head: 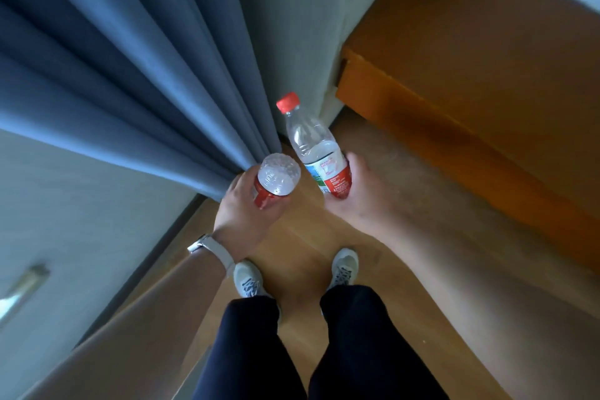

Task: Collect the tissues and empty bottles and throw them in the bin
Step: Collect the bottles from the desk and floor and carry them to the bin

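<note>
I am standing and looking down at the floor with a bottle in each hand. My left hand (242, 204), with a watch on its wrist, grips a clear plastic bottle (276, 180) with a red label, its base turned up toward the camera. My right hand (360, 195) holds a second clear bottle (313, 148) by its lower end. This one has a red cap and a red, white and green label, and its cap points away from me. Both bottles look empty. No tissues and no bin are in view.
Blue curtains (130, 75) hang at the left, reaching the wooden floor (298, 237). An orange-brown wooden furniture edge (454, 107) runs along the right. A pale cabinet front with a handle (24, 286) is at the lower left. My feet in light sneakers stand below the hands.
</note>
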Motion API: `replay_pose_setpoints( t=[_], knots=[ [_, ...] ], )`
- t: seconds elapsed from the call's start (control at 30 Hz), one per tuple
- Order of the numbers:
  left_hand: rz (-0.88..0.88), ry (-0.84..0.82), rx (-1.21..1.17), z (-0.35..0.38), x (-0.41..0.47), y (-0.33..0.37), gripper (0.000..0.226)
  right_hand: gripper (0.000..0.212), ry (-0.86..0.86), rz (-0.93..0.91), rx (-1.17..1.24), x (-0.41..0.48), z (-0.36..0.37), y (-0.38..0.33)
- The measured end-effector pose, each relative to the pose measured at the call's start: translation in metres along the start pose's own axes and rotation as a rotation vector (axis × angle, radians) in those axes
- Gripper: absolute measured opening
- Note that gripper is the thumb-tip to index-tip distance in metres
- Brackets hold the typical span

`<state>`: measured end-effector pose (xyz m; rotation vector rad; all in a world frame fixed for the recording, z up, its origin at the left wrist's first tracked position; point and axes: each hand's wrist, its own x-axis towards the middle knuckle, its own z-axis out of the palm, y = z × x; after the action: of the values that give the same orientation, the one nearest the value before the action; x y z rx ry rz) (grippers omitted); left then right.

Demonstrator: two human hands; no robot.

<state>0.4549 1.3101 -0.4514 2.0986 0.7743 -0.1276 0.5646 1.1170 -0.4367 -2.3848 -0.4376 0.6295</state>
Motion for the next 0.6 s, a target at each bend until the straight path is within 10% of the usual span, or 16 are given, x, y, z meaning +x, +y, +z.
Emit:
replay_pose_setpoints(
  t=[0.6],
  knots=[
    [0.251, 0.097, -0.163, -0.101, -0.014, 0.173, 0.067, 0.077, 0.271, -0.095, -0.06, -0.041, -0.184, -0.101]
  ],
)
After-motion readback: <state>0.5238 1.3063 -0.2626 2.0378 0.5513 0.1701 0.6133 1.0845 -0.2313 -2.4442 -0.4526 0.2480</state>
